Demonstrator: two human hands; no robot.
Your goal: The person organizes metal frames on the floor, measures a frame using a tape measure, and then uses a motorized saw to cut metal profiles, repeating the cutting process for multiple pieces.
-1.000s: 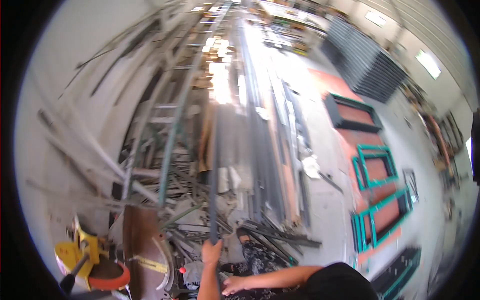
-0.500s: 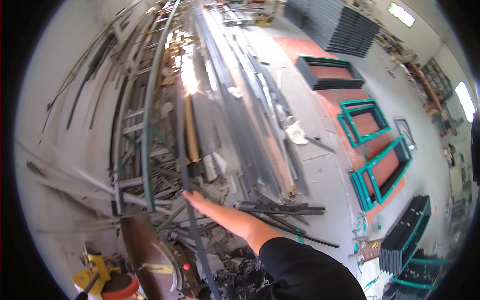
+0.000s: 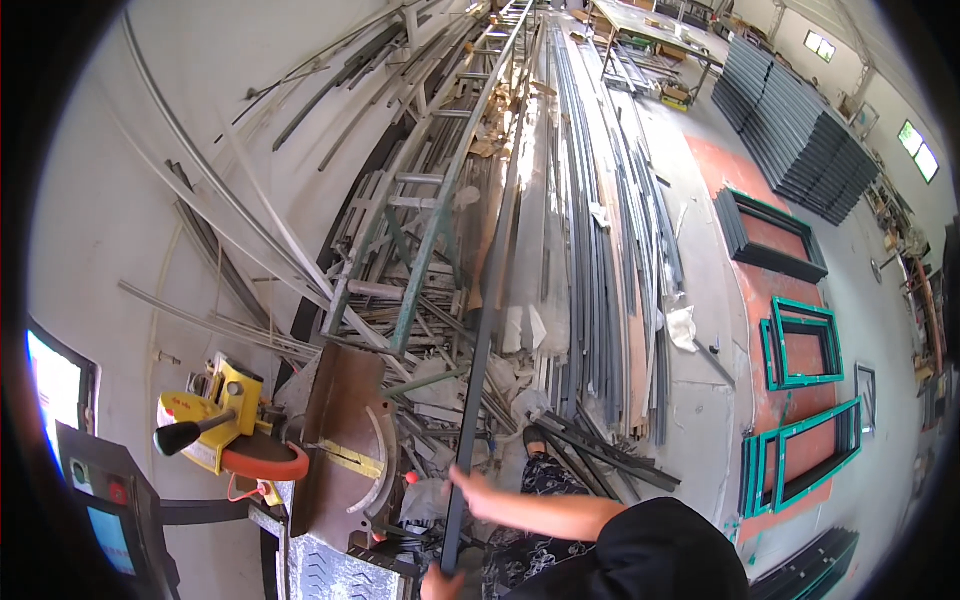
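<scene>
A long dark grey metal profile bar [image 3: 468,415] runs from the heap of stock ahead of me down to the lower edge. My right hand [image 3: 474,494] is closed on it, with the arm reaching in from the right in a black sleeve. Lower down, my left hand [image 3: 440,583] grips the bar's near part; the lower edge cuts this hand off. Just left of the bar is a cutting saw with a yellow body [image 3: 212,415], a black handle, an orange-red guard and a brown metal bed [image 3: 345,400].
A ladder [image 3: 432,225] leans over scrap and long profiles [image 3: 585,230]. Offcuts [image 3: 605,455] lie by my foot. Green-edged frames [image 3: 800,455] and a dark frame stack [image 3: 795,130] stand to the right. A control box [image 3: 105,510] with a screen is at lower left.
My right hand, closed on the bar, has come back nearer to me. My left hand has come into view on the bar. The view has shifted, showing more of the saw and control box.
</scene>
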